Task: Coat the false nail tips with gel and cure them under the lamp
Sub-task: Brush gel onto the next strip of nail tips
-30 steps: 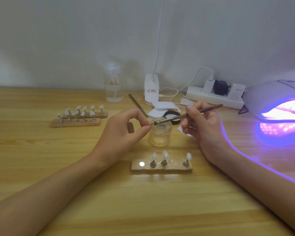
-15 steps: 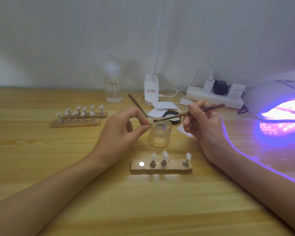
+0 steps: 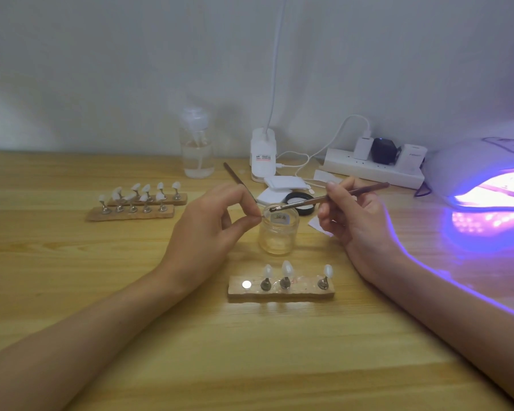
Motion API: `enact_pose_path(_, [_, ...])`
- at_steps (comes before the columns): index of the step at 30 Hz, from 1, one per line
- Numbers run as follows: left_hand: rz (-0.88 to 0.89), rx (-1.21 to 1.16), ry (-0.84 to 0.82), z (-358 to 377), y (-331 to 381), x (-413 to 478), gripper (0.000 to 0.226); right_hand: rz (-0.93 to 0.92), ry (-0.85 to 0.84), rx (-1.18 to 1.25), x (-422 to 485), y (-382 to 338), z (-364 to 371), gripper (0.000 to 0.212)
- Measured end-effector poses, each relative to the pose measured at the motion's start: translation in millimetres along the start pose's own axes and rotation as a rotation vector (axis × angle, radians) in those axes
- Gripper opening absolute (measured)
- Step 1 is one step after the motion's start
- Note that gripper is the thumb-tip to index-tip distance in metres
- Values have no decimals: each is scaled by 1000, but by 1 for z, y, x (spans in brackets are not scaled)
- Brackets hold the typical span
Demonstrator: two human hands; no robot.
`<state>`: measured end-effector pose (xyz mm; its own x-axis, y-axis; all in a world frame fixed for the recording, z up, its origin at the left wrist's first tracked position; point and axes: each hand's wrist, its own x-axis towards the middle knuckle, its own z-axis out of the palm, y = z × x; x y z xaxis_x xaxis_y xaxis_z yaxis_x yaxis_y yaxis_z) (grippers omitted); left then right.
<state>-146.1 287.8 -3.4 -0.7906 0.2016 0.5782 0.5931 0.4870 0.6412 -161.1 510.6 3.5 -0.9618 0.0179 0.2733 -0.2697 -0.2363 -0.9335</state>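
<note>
My right hand (image 3: 356, 221) holds a thin brown brush (image 3: 333, 197), whose tip sits at the mouth of a small open glass jar of gel (image 3: 278, 232). My left hand (image 3: 211, 229) pinches a small nail tip between thumb and forefinger just left of the jar's rim; the fingers hide most of it. In front of the jar lies a wooden holder (image 3: 281, 293) with three false nail tips (image 3: 286, 268) on metal stands and one bare magnet (image 3: 246, 284). The curing lamp (image 3: 487, 176) glows purple at the right.
Two more wooden holders with several nail tips (image 3: 137, 200) lie at the left. A clear pump bottle (image 3: 197, 149), a white clip lamp base (image 3: 263, 155), a power strip (image 3: 374, 169), white pads, a black lid (image 3: 300, 201) and a second stick (image 3: 238, 180) sit behind the jar.
The brush tip has risen a little at the jar's mouth, and my right hand has shifted slightly. My left hand has stayed put.
</note>
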Motion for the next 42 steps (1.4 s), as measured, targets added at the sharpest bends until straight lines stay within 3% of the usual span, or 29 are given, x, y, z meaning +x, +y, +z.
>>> enact_pose_path(5, [-1,-19,-3,0,0,0,16,-17,-69,4,-1,-1,2,22])
enact_pose_path(9, [-3,-26,-2,0,0,0,17,-20,-3,-11,-1,-1,1,23])
enact_pose_path(13, [5,-22,-4,0,0,0,18,-32,-68,-1,-2,-1,2,20])
enact_pose_path(18, [5,-25,-2,0,-1,0,18,-31,-5,-14,-1,-1,1,24])
enact_pose_path(38, [-2,-29,-4,0,0,0,20,-45,-79,-11,-3,-1,1,21])
enact_pose_path(42, [-8,-32,-4,0,0,0,21,-40,-18,-33,-2,-1,1,23])
